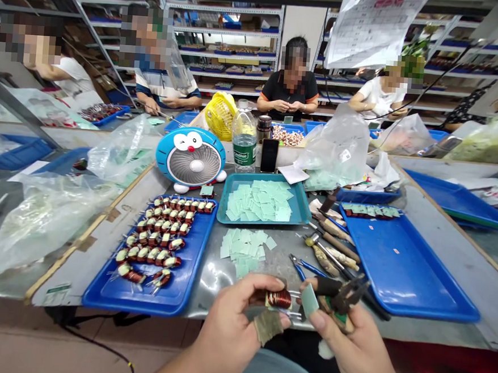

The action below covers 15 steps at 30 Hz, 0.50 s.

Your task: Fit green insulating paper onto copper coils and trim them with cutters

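Observation:
My left hand (pixel 240 316) is closed on a copper-wound coil (pixel 278 298), whose metal leads stick out to the right. Tape wraps the thumb of this hand. My right hand (pixel 349 335) pinches a thin pale green square plate (pixel 309 302) close to the coil's leads; I cannot tell whether they touch. Pliers (pixel 350 296) with dark jaws also lie in the right hand, jaws up and to the right. Ahead of the hands is a loose pile of pale green plates (pixel 244 249), and more fill a teal tray (pixel 221 207).
A blue tray (pixel 138 304) at left carries rows of coils. Another blue tray (pixel 413 277) at right has coils with plates along its back edge. Hand tools (pixel 331 232) lie between. A cartoon fan (pixel 191 160), water bottle (pixel 244 143) and phone (pixel 269 155) stand behind. Several people sit opposite.

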### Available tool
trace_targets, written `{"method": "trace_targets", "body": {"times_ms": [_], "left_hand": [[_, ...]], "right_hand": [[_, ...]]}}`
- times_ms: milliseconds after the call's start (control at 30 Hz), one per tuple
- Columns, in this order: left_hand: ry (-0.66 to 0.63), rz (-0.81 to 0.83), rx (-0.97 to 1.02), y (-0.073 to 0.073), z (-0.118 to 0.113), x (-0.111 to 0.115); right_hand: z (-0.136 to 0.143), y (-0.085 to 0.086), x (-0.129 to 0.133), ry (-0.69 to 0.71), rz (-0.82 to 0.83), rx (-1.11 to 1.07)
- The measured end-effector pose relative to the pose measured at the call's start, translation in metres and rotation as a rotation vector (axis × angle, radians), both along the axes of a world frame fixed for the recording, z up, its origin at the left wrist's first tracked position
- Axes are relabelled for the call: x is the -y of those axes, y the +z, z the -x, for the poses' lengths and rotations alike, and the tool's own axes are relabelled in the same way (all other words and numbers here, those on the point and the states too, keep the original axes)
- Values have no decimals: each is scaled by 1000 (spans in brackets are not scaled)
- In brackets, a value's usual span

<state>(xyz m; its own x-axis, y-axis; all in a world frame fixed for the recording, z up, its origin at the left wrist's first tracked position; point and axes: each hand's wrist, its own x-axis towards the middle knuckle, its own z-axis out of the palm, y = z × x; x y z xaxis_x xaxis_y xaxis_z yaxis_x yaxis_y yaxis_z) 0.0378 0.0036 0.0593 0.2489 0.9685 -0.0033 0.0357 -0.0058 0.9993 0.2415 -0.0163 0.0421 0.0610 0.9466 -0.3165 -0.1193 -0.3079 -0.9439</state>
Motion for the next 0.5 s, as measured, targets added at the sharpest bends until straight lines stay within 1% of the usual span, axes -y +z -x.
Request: {"method": "trace_targets", "body": {"times_ms": [133,200,267,367,500], "left_hand": [[-31,-59,-13,-1,-1,0],[-50,-80,-28,-1,-1,0],[-62,-117,-70,2,-1,0],[-73,-207,-173,9,-1,0],[-46,-389,-351,17,-1,0]], "right_hand": [[-20,-18,-1,217,-57,102],[-28,-26,-2,256,-102,135],[-32,-30,-1,251,-126,147],[-32,-28,-1,277,-125,142],[-27,-19,-2,316,-90,103]]}}
